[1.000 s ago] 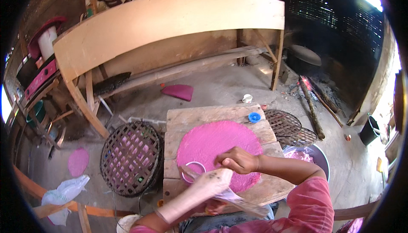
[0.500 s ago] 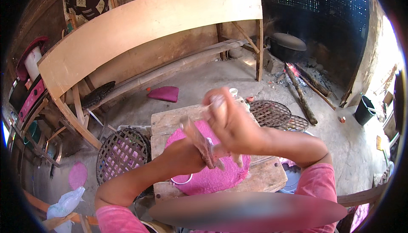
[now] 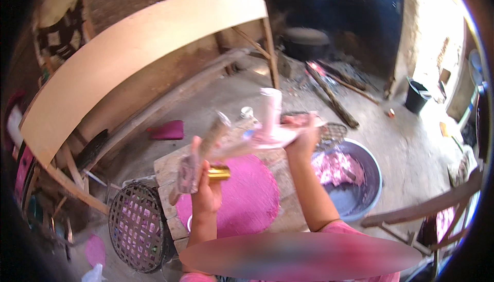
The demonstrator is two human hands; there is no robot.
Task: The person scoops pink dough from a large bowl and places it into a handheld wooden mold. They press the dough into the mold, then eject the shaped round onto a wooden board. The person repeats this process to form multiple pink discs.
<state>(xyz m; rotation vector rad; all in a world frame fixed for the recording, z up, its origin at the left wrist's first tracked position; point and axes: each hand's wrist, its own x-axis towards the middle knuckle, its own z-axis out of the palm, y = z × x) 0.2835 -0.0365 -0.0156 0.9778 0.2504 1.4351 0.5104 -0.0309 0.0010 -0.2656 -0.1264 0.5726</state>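
Over the round pink surface (image 3: 252,194) on a low wooden table, my left hand (image 3: 208,194) is closed around a wooden piece (image 3: 213,134) with a short gold cylinder (image 3: 219,173) sticking out of it. My right hand (image 3: 302,143) grips the end of a pale, pink-smeared plunger-like piece (image 3: 270,112), its thick round post pointing up from a flat bar. Motion blurs both pieces, and I cannot tell whether they join. Right of the table stands a blue-grey basin (image 3: 378,179) holding lumpy pink dough-like stuff (image 3: 337,168).
A round woven basket (image 3: 138,225) stands left of the table (image 3: 167,166). Beyond it runs a long pale board on legs (image 3: 149,35). Burning logs (image 3: 332,94) lie by a dark pot (image 3: 306,45). A black bucket (image 3: 417,97) is at the right; a wooden rail (image 3: 427,207) is nearer.
My hands were close together and blurred over the pink surface; now they are apart, each with its piece showing. The view has swung right, bringing the basin of pink stuff into sight.
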